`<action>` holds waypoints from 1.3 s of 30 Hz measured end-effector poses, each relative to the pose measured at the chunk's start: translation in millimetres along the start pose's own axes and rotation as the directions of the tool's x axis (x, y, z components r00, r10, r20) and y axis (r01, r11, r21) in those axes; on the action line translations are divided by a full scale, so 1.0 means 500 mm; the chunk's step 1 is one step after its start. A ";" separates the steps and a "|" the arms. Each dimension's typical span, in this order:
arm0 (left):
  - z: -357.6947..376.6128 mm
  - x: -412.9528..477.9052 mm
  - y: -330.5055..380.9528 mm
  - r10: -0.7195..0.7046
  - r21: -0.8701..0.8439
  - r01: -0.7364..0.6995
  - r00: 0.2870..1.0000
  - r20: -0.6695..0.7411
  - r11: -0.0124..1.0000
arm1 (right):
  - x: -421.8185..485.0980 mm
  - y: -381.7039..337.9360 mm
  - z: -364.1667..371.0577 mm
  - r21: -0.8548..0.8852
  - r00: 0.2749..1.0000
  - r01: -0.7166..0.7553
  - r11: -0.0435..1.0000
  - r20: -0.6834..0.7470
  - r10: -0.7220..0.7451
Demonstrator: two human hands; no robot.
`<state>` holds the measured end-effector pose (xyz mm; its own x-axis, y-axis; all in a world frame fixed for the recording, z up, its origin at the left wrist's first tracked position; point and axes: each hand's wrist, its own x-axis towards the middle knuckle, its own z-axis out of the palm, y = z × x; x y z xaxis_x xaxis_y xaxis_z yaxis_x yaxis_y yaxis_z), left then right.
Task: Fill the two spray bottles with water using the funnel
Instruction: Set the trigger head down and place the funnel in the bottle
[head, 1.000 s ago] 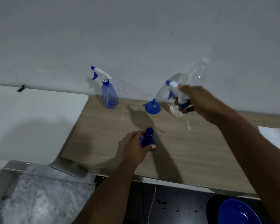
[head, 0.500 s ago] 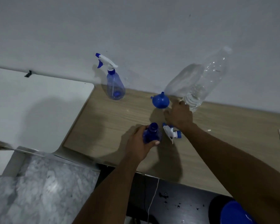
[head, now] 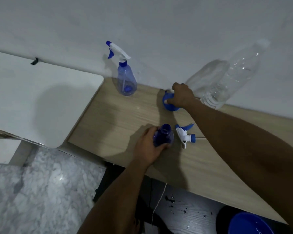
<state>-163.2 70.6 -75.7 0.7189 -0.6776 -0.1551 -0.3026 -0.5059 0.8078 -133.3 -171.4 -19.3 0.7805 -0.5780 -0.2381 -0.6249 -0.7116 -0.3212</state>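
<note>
The left hand (head: pixel 147 147) was wrapped round the uncapped spray bottle (head: pixel 164 136), translucent blue and cone-shouldered, near the front edge of the wood-grain table (head: pixel 118 115). Just right of that bottle lay its white-and-blue trigger head (head: pixel 184 135), with bare table between them. Beyond the bottle, the right hand (head: pixel 183 96) gripped the glossy blue funnel (head: pixel 170 106) in curled fingers. Back-left of the bottle stood the capped spray bottle (head: pixel 126 81), and back-right a clear water bottle (head: pixel 227 81) stood against the wall.

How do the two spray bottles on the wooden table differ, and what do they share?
The far spray bottle has its trigger head on; the near spray bottle has an open neck, its removed trigger head lying beside it. The far one stands free by the wall; the left hand grips the near one. Both are translucent blue and upright.
</note>
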 end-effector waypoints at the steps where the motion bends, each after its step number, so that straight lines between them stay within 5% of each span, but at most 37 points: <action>1: -0.001 -0.001 0.001 0.006 -0.002 -0.006 1.000 -0.005 1.000 | -0.014 -0.003 -0.015 0.133 1.000 0.000 0.991 -0.005 0.001; 3: -0.003 -0.005 0.006 0.009 -0.005 -0.009 1.000 0.000 1.000 | -0.054 -0.011 -0.044 0.484 1.000 -0.026 0.875 0.016 0.021; 5: -0.006 -0.008 0.009 0.024 -0.010 -0.024 1.000 -0.005 1.000 | -0.105 -0.023 -0.068 0.782 0.994 -0.093 0.616 0.103 0.019; 9: -0.007 -0.011 0.012 0.034 -0.030 -0.035 0.999 -0.014 0.999 | -0.203 -0.028 -0.091 0.949 0.971 -0.200 0.245 0.225 -0.077; 12: -0.008 -0.011 0.015 0.042 -0.031 -0.043 0.999 -0.019 0.999 | -0.254 -0.035 -0.082 0.975 0.979 -0.183 0.129 0.193 -0.072; 14: -0.007 -0.011 0.014 0.044 -0.032 -0.045 0.999 -0.025 0.998 | -0.278 -0.048 -0.068 0.976 0.992 -0.123 0.182 0.126 -0.007; 19: -0.005 -0.010 0.012 0.046 -0.034 -0.047 0.999 -0.014 0.998 | -0.337 -0.076 -0.040 0.831 0.976 0.178 0.527 -0.217 0.012; 30: 0.003 -0.006 0.002 0.024 -0.046 -0.025 1.000 -0.012 0.999 | -0.370 -0.045 0.040 0.589 0.798 0.445 0.675 -0.603 0.000; 34: 0.004 -0.004 0.001 0.042 -0.047 -0.043 0.999 -0.013 0.998 | -0.383 -0.029 0.022 0.494 0.773 0.461 0.737 -0.632 -0.060; 39: 0.003 -0.006 0.002 0.049 -0.069 -0.050 0.999 -0.022 0.996 | -0.404 -0.001 -0.016 0.430 0.839 0.446 0.785 -0.507 -0.199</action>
<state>-166.7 71.2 -75.5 0.7167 -0.6897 -0.1033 -0.2943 -0.4334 0.8518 -291.1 -57.4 36.1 0.7710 -0.5454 0.3289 -0.1348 -0.6444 -0.7527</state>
